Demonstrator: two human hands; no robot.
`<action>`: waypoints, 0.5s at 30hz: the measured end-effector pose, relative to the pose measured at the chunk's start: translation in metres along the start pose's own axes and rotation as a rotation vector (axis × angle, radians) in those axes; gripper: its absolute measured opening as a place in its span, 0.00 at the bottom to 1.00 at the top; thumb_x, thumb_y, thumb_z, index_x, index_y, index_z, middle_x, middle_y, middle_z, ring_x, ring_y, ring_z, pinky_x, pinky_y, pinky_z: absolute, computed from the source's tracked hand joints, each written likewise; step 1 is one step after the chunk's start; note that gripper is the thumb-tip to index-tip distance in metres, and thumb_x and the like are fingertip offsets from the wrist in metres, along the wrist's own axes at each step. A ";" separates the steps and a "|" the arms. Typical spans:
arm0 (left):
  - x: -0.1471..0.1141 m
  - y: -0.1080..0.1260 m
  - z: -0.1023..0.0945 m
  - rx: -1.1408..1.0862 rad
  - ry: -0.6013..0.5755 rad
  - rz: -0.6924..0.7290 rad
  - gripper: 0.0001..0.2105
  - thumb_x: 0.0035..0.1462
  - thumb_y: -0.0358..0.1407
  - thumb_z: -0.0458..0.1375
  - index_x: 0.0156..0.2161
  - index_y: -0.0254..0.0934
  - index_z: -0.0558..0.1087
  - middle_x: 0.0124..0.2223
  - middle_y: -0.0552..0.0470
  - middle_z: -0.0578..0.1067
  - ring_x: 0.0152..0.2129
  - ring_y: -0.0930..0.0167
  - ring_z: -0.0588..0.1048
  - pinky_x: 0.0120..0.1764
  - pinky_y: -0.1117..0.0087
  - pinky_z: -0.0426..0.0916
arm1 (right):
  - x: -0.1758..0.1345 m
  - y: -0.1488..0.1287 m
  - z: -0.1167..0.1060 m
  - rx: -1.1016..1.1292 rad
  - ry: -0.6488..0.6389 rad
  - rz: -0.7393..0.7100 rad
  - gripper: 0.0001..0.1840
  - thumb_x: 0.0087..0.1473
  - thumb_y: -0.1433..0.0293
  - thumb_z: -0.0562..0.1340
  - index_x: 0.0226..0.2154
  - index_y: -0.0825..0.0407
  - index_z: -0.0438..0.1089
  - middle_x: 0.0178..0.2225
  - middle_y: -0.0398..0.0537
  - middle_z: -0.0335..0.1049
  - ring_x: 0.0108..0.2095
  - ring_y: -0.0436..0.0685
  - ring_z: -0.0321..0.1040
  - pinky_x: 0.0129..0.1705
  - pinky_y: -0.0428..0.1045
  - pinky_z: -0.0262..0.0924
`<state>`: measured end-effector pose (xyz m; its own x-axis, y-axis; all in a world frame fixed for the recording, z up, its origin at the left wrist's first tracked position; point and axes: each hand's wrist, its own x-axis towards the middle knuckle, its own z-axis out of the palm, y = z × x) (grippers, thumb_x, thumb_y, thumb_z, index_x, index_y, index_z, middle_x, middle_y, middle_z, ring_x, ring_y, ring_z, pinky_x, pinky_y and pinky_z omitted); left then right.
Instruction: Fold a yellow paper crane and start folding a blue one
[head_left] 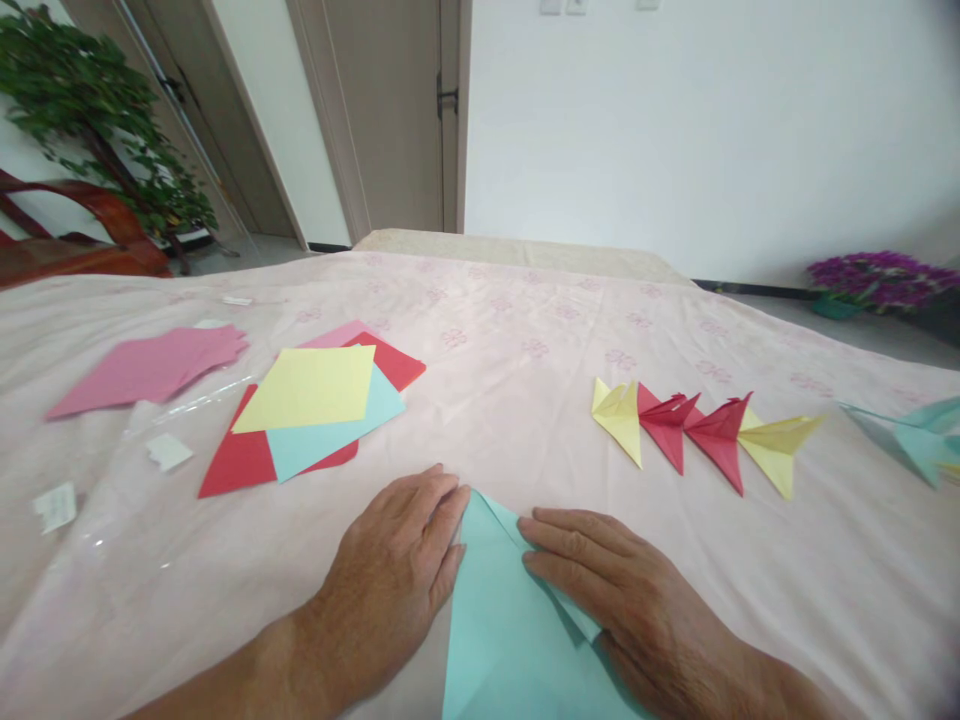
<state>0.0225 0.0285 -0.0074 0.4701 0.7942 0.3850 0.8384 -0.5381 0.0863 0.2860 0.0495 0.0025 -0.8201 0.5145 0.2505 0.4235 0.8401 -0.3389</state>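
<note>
In the head view a light blue sheet of paper (502, 640) lies on the cloth in front of me, its far end narrowed to a point. A folded flap (517, 530) runs down its right side. My left hand (397, 560) holds the sheet by its left edge near the tip, fingers close together and the thumb touching the edge. Along the right-hand fold, my right hand (600, 570) holds the flap with its fingers laid over the edge. The right thumb is hidden, and the paper's near end runs out of the frame.
Folded paper pieces stand in a row to the right: yellow (621, 420), red (667, 420) and others. A light blue folded piece (919, 435) is at the right edge. Stacked yellow (307, 388), light blue and red sheets lie left, beside pink sheets (150, 367).
</note>
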 end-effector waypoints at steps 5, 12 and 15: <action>0.001 0.002 0.001 0.027 0.021 0.020 0.17 0.60 0.29 0.53 0.54 0.30 0.70 0.52 0.41 0.74 0.51 0.59 0.71 0.54 0.54 0.69 | 0.004 -0.003 -0.002 -0.027 -0.006 -0.008 0.28 0.48 0.81 0.53 0.53 0.55 0.67 0.57 0.56 0.67 0.58 0.60 0.62 0.59 0.57 0.61; 0.000 0.001 0.004 0.064 0.014 0.007 0.20 0.61 0.31 0.53 0.59 0.33 0.67 0.54 0.42 0.73 0.53 0.60 0.69 0.58 0.52 0.63 | 0.005 -0.006 -0.002 -0.033 -0.006 -0.009 0.28 0.47 0.82 0.53 0.52 0.57 0.67 0.56 0.58 0.68 0.58 0.61 0.62 0.58 0.58 0.61; 0.000 0.001 0.004 0.066 0.002 0.008 0.22 0.63 0.31 0.52 0.61 0.37 0.64 0.55 0.44 0.73 0.54 0.60 0.69 0.58 0.53 0.62 | 0.004 -0.006 -0.001 -0.009 0.016 0.000 0.28 0.47 0.82 0.53 0.51 0.55 0.67 0.56 0.56 0.68 0.57 0.60 0.63 0.58 0.57 0.60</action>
<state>0.0246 0.0291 -0.0109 0.4763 0.7894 0.3874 0.8512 -0.5244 0.0220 0.2805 0.0474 0.0067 -0.8137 0.5175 0.2649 0.4274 0.8414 -0.3308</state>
